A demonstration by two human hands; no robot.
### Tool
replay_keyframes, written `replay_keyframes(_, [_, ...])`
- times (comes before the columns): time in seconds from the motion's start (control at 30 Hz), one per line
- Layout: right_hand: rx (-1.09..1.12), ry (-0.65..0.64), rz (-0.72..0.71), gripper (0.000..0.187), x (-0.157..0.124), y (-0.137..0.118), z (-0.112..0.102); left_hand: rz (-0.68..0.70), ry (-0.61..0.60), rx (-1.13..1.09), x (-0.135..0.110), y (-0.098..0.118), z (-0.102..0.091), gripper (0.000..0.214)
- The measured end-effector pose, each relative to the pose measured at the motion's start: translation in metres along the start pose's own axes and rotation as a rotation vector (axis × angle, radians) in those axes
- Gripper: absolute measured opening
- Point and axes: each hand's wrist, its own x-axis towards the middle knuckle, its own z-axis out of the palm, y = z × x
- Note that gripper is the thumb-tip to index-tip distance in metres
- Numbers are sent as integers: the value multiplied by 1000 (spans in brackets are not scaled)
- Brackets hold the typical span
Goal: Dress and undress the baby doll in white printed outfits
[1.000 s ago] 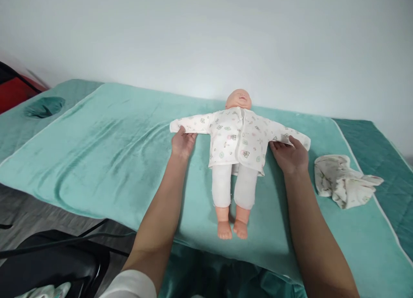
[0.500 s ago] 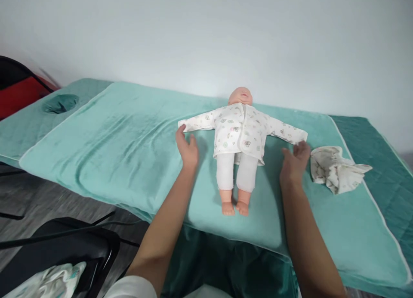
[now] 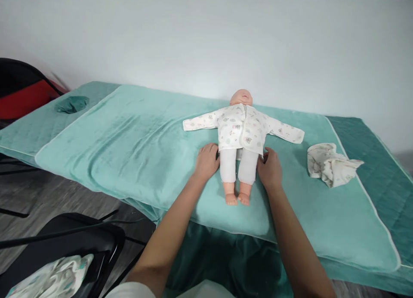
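Observation:
A baby doll [image 3: 228,166] lies on its back with its head toward the wall. It wears a white printed baby shirt [image 3: 238,125], its sleeves spread out sideways, and white covering on the legs; the feet are bare. My left hand [image 3: 207,162] is closed at the left lower corner of the shirt's hem, beside the doll's hip. At the opposite corner, my right hand [image 3: 270,169] has its fingers curled on the hem. The fingertips of both hands are partly hidden. A crumpled printed cloth [image 3: 332,164] lies to the right of the doll.
The doll rests on a long padded bed [image 3: 129,151] with a pale green cover, set against a white wall [image 3: 206,44]. A face hole [image 3: 71,104] is at the bed's left end. A black chair [image 3: 106,242] at lower left carries another printed cloth [image 3: 53,278]. A red-and-black chair [image 3: 29,95] stands farther left.
Both hands have moved from the sleeve cuffs inward and down to the shirt's hem, and their fingers have closed there. The view has tilted up slightly.

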Motion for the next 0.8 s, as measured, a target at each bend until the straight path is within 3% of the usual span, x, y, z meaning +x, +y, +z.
replay_keyframes(0.27, [144,185,84,26,2,9,-6,122,42,-21,-8,-5,1,20])
replay_keyframes(0.33, [116,236,8,28,1,9,-4,116,157,-76,-7,-7,4,18])
replay_keyframes(0.47, [71,266,-288,42,1,0,2,206,426,-210,4,-7,11,29])
replay_keyframes(0.53, [104,263,-403,37,3,-7,5,267,487,-226,12,-3,15,28])
replay_keyframes(0.63, [156,286,-428,24,8,-18,11,299,487,-254,24,6,17,20])
replay_keyframes(0.7, [192,287,-395,17,12,-23,13,262,452,-364,31,10,16,19])
replay_keyframes(0.8, [364,260,-213,26,19,-25,14,7,422,-665,38,8,15,31])
